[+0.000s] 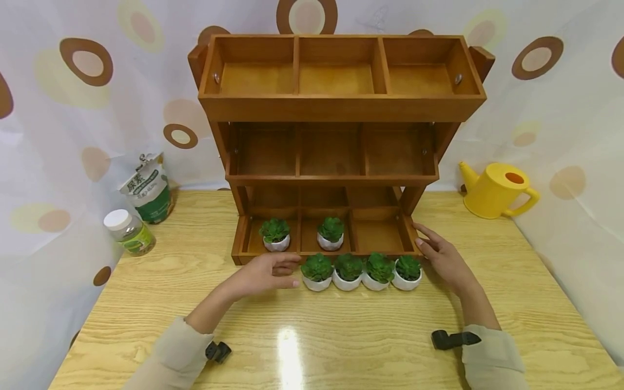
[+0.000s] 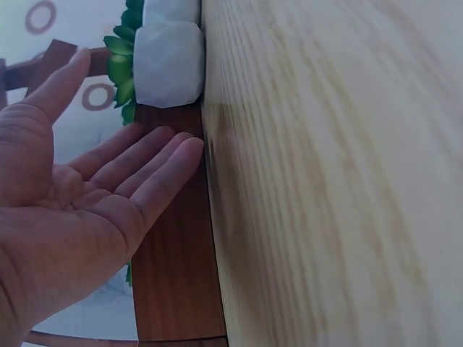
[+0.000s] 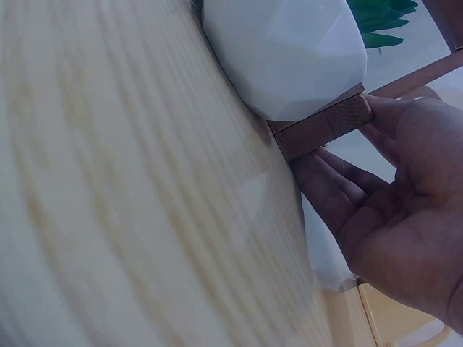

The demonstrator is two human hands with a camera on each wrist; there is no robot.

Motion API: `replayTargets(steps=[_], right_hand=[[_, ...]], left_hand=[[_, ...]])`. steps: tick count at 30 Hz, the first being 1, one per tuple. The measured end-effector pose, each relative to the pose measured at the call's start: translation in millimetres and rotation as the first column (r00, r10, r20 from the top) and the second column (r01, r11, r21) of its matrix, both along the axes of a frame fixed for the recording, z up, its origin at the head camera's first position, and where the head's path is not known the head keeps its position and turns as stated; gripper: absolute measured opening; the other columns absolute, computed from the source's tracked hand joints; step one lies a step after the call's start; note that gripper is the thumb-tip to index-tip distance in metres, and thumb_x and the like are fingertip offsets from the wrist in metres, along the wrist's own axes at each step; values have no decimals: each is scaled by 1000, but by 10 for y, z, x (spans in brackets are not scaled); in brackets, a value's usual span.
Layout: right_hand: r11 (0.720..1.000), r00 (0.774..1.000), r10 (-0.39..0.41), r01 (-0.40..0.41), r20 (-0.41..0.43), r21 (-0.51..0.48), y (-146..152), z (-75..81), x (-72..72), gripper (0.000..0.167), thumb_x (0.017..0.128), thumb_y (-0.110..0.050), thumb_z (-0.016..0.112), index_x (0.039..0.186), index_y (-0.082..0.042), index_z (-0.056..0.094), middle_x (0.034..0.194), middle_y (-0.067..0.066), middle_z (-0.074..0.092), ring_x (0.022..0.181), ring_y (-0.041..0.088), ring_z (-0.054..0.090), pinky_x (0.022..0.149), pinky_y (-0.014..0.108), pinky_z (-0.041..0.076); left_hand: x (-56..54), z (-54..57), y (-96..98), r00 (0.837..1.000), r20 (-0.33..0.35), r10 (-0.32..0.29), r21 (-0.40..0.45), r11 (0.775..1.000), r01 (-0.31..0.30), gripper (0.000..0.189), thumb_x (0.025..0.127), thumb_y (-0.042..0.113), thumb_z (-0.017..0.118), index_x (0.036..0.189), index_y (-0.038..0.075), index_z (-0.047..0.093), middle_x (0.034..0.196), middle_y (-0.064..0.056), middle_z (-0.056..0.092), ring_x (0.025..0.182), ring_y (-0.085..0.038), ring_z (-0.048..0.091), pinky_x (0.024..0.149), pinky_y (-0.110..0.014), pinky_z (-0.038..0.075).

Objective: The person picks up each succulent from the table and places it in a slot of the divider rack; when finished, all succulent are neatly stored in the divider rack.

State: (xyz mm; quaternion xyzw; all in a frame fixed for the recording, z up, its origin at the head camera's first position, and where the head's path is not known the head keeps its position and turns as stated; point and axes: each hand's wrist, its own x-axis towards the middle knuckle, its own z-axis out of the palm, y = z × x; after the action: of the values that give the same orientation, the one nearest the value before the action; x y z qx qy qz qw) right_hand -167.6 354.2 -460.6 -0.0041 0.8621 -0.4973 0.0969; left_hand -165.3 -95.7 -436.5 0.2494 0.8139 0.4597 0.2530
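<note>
A three-tier wooden shelf (image 1: 341, 110) stands against the back; its bottom tier holds one potted succulent (image 1: 276, 244) in the left compartment and another succulent (image 1: 330, 240) in the middle one. Along its front, several succulents in white faceted pots (image 1: 348, 283) line up side by side on the table. My left hand (image 1: 263, 274), palm inward and fingers extended, is beside the leftmost pot (image 2: 170, 65) of that row, holding nothing. At the lower right front corner, my right hand (image 1: 449, 265) grips the shelf's side board (image 3: 325, 129) between thumb and fingers, close to the rightmost pot (image 3: 289, 58).
On the left are a white-capped jar (image 1: 134, 235) and a green-and-white bag (image 1: 152, 192). A yellow watering can (image 1: 494, 192) stands at the right rear. Behind the wooden table (image 1: 361, 341) hangs a curtain with circle patterns (image 1: 122, 119).
</note>
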Motion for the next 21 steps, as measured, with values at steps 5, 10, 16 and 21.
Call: replayTargets(steps=[5, 10, 16, 21], right_hand=[[1000, 1000, 0, 0, -5, 4, -3, -1, -11, 60, 108, -48, 38, 163, -33, 20, 161, 24, 36, 142, 41, 46, 111, 52, 43], [1000, 1000, 2, -2, -6, 4, -7, 2, -14, 60, 108, -48, 39, 163, -32, 20, 161, 24, 35, 142, 41, 46, 110, 51, 44], [1000, 1000, 1, -1, -5, 10, -12, 3, -5, 60, 108, -48, 38, 163, -32, 20, 161, 24, 36, 142, 41, 46, 110, 49, 46], [1000, 1000, -3, 3, -1, 7, -8, 4, -1, 60, 108, -48, 38, 163, -31, 20, 161, 24, 35, 143, 42, 45, 110, 50, 45]], left_hand=[[-18, 6, 60, 1000, 2, -7, -4, 1000, 7, 68, 94, 35, 74, 153, 13, 47, 155, -7, 50, 140, -29, 52, 113, -44, 45], [-31, 22, 114, 1000, 4, -11, -16, 1000, 12, 71, 93, 34, 75, 153, 10, 46, 156, -9, 48, 140, -29, 52, 113, -44, 44], [-39, 16, 172, 1000, -19, 0, -53, 999, -1, 73, 92, 34, 76, 152, 6, 46, 154, -13, 50, 139, -30, 53, 113, -45, 44], [-38, 6, 197, 1000, -8, 9, -54, 998, -9, 74, 90, 34, 78, 152, 7, 46, 154, -11, 50, 139, -30, 53, 111, -44, 47]])
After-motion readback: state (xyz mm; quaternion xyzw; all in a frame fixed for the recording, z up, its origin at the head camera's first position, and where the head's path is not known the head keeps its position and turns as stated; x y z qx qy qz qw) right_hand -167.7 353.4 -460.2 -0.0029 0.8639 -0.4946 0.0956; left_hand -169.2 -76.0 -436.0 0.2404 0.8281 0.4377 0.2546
